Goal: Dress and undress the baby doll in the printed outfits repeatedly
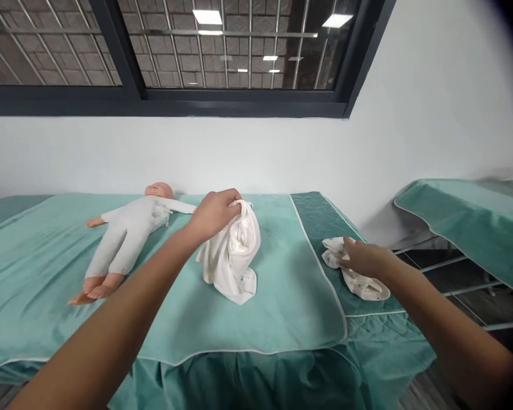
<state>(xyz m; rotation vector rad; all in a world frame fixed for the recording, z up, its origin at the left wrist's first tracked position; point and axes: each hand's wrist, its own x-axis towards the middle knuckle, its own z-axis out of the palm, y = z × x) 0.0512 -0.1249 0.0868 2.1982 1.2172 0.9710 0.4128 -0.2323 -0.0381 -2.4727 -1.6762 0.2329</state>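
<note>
My left hand (pixel 218 213) is closed on the top of a white baby garment (pixel 235 262). The garment hangs bunched and twisted above the green bed cover, with a small coloured print near its lower end. To the right, my right hand (pixel 365 259) pinches a small white printed cloth piece (pixel 367 287) that lies on the darker green strip. Its exact kind cannot be made out, and my fingers hide part of it. A baby doll (pixel 134 219) in a white bodysuit lies on its back at the left, one arm stretched toward my left hand.
The bed's green cover (pixel 282 319) has white piping and a ruffled skirt at the front. Behind stands a white wall (pixel 256 154) below a dark-framed barred window (pixel 239 102). Another green-covered bed (pixel 465 222) is at the right, beyond metal bars (pixel 474 287).
</note>
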